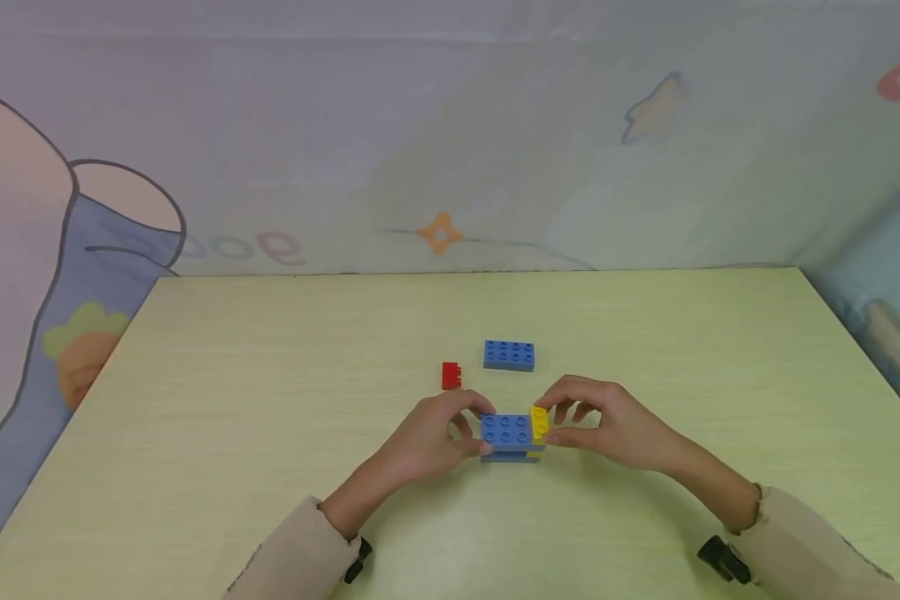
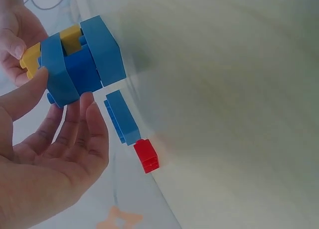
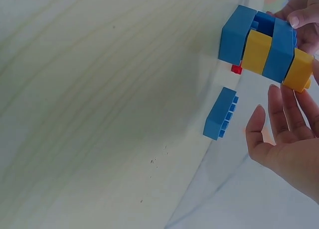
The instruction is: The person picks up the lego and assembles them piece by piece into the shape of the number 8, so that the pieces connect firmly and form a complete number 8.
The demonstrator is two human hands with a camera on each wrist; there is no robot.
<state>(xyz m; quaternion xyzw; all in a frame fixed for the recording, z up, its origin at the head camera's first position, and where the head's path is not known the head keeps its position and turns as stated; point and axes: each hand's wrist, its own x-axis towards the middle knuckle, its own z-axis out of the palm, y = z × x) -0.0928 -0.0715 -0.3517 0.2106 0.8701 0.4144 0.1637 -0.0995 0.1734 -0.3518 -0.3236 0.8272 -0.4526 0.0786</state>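
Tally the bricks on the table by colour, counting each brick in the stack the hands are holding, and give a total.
Blue bricks: 4, namely the loose blue brick plus three in the stacked block, as the right wrist view shows.
Yellow bricks: 2, namely the top yellow brick and one inside the stack.
Red brick: 1.
Total: 7.

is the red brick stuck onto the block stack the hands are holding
No, in the head view the red brick lies alone on the table, apart from the block stack between the hands.
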